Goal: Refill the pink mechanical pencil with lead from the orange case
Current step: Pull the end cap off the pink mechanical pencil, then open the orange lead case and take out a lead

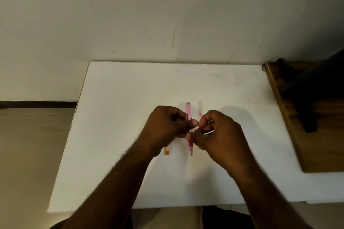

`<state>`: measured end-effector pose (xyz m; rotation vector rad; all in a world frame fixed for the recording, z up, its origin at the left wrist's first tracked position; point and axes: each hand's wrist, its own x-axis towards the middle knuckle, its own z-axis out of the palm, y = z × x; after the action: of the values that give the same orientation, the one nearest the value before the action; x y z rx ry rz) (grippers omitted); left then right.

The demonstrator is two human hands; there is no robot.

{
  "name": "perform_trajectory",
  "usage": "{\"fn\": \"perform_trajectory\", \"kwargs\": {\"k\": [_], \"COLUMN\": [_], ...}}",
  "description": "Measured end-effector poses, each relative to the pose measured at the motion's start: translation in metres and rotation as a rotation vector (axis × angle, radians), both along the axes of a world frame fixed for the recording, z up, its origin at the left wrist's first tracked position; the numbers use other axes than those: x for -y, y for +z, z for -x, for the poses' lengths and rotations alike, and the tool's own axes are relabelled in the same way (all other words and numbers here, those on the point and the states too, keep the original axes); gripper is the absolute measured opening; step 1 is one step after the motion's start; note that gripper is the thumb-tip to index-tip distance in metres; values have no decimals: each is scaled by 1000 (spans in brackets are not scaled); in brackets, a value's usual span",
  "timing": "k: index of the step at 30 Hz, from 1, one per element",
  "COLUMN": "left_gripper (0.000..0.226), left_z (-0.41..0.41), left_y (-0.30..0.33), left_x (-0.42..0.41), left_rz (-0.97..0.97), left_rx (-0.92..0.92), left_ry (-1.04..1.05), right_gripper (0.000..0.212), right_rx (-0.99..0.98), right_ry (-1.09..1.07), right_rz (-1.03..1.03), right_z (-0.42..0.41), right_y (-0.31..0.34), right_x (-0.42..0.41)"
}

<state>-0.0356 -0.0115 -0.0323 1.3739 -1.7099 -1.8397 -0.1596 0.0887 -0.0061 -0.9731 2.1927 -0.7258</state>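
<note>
The pencil (188, 115) is over the middle of the table (115, 135), between the left hand (165, 126) and right hand (217, 135). The case (167, 151) lies on the table, near the left wrist. A small cap (200, 112) lies on the table just right of the pencil's far end.

- Two bare forearms, no sleeves, entering from 6 o'clock.
- Fine hair along both forearms, plainest on the outer edges.
- Left hand (165, 128) and right hand (217, 135) bare: no rings, no watch, no bands at either wrist.
- Short trimmed nails on the fingers (194, 122) that show.
- Knuckles rounded, with creases across the backs of both hands.
- Dark clothing at 6 o'clock, below the tabletop edge, too dim to tell the garment.
</note>
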Motion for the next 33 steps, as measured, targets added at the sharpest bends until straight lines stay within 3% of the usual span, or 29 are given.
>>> {"fn": "perform_trajectory", "kwargs": {"k": [3, 8, 12, 15, 22, 28, 31, 33], "left_gripper": [23, 23, 32, 40, 57, 43, 33, 27], "left_z": [-2, -8, -23, -34, -28, -21, -20, -20], "left_y": [0, 8, 7, 4, -2, -5, -1, 3], "left_x": [-1, 9, 25, 29, 19, 12, 12, 13], "left_rz": [23, 138, 348, 341, 332, 384, 441, 492], "left_rx": [29, 80, 366, 562, 811, 815, 779, 707], "left_ry": [-1, 79, 101, 1, -162, -215, -250, -232], "right_gripper": [33, 31, 29, 27, 25, 27, 27, 19], "right_rx": [48, -72, -119, -142, -193, -238, -294, -174], "right_ry": [1, 35, 69, 100, 165, 177, 108, 41], "right_rz": [7, -38, -117, -161, -225, -222, -41, 97], "right_z": [-2, 5, 7, 3, -2, 1, 3, 2], "right_y": [-9, -15, -17, -22, -21, -23, -22, -24], "right_x": [2, 15, 22, 24, 28, 28, 28, 32]}}
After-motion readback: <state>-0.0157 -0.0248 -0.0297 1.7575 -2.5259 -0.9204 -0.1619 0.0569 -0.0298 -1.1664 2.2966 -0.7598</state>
